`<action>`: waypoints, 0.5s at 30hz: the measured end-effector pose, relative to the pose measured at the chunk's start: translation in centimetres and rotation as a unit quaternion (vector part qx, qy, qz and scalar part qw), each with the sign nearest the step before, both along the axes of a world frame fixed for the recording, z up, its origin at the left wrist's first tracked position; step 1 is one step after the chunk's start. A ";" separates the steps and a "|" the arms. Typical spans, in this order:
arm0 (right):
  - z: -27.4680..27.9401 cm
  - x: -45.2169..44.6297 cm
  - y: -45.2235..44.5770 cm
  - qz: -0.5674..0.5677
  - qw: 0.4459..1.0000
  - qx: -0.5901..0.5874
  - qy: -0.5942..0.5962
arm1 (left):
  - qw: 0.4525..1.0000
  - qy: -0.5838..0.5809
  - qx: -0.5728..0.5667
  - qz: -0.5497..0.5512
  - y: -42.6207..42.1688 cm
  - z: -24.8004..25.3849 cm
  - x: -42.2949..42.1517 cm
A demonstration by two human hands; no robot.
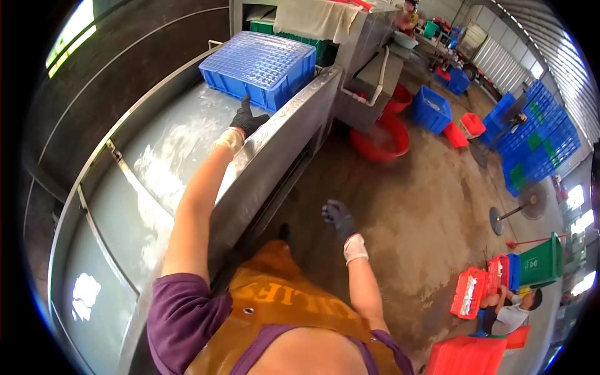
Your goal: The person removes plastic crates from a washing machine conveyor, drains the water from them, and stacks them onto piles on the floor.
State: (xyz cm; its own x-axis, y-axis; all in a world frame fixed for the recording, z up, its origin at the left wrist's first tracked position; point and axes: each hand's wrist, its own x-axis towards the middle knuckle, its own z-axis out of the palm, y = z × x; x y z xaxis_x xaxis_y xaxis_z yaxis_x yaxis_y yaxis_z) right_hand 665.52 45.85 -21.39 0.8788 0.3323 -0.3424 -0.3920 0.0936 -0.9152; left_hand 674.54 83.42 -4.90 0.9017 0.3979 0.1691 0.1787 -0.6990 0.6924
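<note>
A dark glove covers my left hand (249, 119), which reaches over the rim of a long metal water tank (281, 115). Its fingers are apart, one pointing at the near lower edge of a blue crate (275, 94) in the tank. Whether the fingertip touches the crate is hard to tell. The crate has a pale, gridded top surface. My right hand (339, 217), also in a dark glove, hangs over the wet floor beside the tank with its fingers partly curled, and no object shows in it.
Red tubs (381, 139) and a blue bin (431, 109) stand on the floor ahead. Blue crates (540, 137) are stacked at the right, near a fan (532, 201). A seated person (509, 317) is beside red baskets (469, 294); another person (409, 19) is far off.
</note>
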 end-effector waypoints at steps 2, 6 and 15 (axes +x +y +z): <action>2.4 3.9 2.8 0.007 1.000 0.023 0.007 | 0.998 -0.065 -0.020 0.005 2.0 -3.8 6.2; 3.8 13.9 4.3 0.103 0.993 0.036 -0.040 | 0.994 -0.068 0.000 0.083 2.0 -4.4 13.8; 12.3 28.9 10.0 0.195 0.977 0.066 -0.059 | 0.955 -0.189 0.004 0.228 2.0 1.2 18.7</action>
